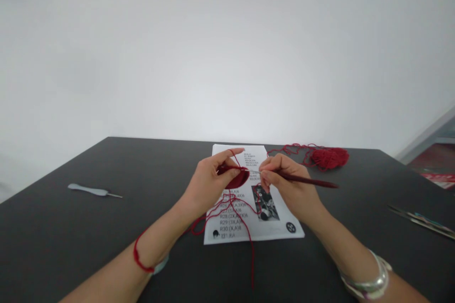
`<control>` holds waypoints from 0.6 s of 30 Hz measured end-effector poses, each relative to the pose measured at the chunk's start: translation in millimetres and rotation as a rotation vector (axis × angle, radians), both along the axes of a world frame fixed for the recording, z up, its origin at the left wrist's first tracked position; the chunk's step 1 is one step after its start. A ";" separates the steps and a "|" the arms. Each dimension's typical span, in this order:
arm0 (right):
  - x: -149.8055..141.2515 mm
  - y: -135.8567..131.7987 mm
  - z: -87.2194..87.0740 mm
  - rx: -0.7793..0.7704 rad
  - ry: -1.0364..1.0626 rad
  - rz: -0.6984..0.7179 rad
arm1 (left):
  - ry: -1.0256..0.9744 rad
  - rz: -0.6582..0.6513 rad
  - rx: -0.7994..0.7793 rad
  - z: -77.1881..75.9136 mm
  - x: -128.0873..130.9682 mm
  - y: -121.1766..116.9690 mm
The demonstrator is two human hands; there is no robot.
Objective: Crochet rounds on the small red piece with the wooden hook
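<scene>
My left hand [208,184] pinches a small dark red crocheted disc [238,179] between thumb and fingers, with red yarn looped over the raised forefinger. My right hand [287,184] grips a dark red crochet hook [305,180] like a pencil, its tip at the disc's edge. Loose red yarn [231,210] hangs from the work across a printed pattern sheet [273,232] and over the table's edge side. Behind my right hand, a strand runs to a tangled red yarn ball [329,158]. The hook's tip is partly hidden by my fingers.
The sheet lies on a dark grey table [53,232]. A grey-handled tool [93,191] lies to the left, and thin metal tools [421,221] lie at the right edge. A white wall rises behind. A red thread circles my left wrist, silver bangles my right.
</scene>
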State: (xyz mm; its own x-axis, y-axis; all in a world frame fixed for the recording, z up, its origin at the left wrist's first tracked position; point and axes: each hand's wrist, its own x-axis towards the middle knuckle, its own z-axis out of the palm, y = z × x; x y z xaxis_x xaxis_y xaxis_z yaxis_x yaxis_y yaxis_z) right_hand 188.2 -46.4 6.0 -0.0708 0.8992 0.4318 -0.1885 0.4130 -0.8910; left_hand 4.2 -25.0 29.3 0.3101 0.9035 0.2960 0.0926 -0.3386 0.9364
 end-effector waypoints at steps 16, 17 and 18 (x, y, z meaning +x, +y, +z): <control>-17.9 -0.4 -31.9 0.850 -0.665 -0.498 | -0.415 -0.106 -0.414 -10.0 21.2 -10.3; -17.3 -0.4 -32.6 0.903 -0.708 -0.528 | -0.449 -0.123 -0.441 -10.0 21.1 -10.0; -16.7 -0.3 -32.7 0.932 -0.710 -0.530 | -0.481 -0.145 -0.474 -9.9 20.5 -9.2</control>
